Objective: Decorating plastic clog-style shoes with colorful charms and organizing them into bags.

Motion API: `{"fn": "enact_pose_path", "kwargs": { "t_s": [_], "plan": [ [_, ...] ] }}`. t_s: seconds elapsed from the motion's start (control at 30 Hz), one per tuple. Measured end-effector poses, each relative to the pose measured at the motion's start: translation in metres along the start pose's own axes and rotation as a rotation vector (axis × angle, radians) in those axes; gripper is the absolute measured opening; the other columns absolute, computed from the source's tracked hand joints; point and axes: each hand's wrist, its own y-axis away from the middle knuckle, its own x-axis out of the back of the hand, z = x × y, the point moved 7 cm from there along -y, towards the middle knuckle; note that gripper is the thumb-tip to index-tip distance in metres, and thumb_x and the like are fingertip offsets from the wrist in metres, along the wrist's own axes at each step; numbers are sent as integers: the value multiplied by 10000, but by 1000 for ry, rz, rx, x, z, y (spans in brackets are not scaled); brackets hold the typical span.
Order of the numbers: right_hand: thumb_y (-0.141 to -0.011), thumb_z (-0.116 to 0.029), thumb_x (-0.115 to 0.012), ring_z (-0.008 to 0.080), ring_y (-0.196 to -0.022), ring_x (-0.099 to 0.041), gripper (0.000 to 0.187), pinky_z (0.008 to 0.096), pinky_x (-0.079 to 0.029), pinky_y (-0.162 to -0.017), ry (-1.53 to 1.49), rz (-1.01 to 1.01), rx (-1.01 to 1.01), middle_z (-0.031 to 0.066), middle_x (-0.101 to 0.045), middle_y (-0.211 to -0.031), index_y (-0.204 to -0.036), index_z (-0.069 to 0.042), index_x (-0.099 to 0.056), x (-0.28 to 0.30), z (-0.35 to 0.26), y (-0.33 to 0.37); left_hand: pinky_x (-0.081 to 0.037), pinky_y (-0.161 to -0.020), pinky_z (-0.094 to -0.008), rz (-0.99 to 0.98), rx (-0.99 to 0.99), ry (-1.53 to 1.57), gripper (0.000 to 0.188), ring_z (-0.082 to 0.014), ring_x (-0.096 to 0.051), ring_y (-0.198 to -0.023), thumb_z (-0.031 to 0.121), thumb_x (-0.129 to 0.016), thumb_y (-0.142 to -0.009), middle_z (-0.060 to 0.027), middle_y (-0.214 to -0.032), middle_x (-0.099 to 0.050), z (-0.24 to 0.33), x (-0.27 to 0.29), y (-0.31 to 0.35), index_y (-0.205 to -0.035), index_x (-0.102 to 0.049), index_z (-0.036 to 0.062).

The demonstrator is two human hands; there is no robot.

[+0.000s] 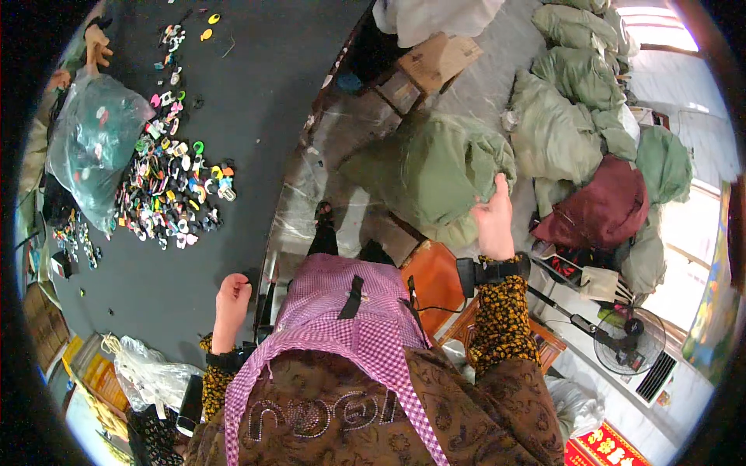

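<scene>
My right hand (494, 224) grips the edge of a large green cloth sack (435, 167), which sits on the floor to the right of the table. My left hand (231, 304) is closed beside the near right edge of the dark table (256, 101). A tiny dark bit shows at its fingertips, too small to name. Ahead of it on the tabletop lies a heap of small colourful pieces (171, 190), with a trail of more running toward the far end.
Across the table another person's hand (96, 48) is by a clear plastic bag (101, 140). Full green sacks (552, 128) and a maroon sack (598, 206) line the right wall. An orange seat (435, 281), a fan (629, 339) and a cardboard box (439, 60) stand around me.
</scene>
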Motion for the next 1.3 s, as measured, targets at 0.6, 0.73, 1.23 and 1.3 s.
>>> {"fn": "enact_pose_path", "kwargs": {
  "t_s": [0.6, 0.73, 1.23, 1.3],
  "plan": [
    [-925, -352, -495, 184, -994, -582, 417, 316, -515, -772, -101, -362, 55, 26, -578, -1165, -1241, -80, -516, -31, 35, 73, -501, -710, -381, 32, -100, -103, 209, -325, -625, -808, 183, -649, -762, -160, -858, -634, 14, 8, 6, -893, -632, 21],
    [-921, -295, -473, 285, -1080, -538, 409, 453, -460, -895, -59, -124, 74, 77, -548, -1230, -1247, -49, -497, 10, 52, 56, -507, -678, -359, 13, -71, -36, 220, -277, -643, -764, 208, -653, -773, -139, -811, -646, 7, 7, 7, -901, -643, 30],
    [-900, -296, -544, 178, -932, -579, 286, 381, -496, -737, -30, -499, 13, 6, -614, -1064, -1135, -132, -553, -76, 48, 117, -507, -702, -384, 88, -45, -46, 250, -286, -643, -765, 308, -635, -766, -125, -798, -657, 3, 3, 7, -843, -656, 71],
    [-889, -302, -566, 150, -900, -576, 280, 347, -477, -693, 22, -352, -31, -18, -622, -1026, -1124, -149, -559, -94, 43, 112, -507, -697, -379, 68, -12, -44, 252, -274, -645, -757, 312, -639, -763, -120, -793, -657, 3, 2, 8, -840, -657, 73]
  ]
}}
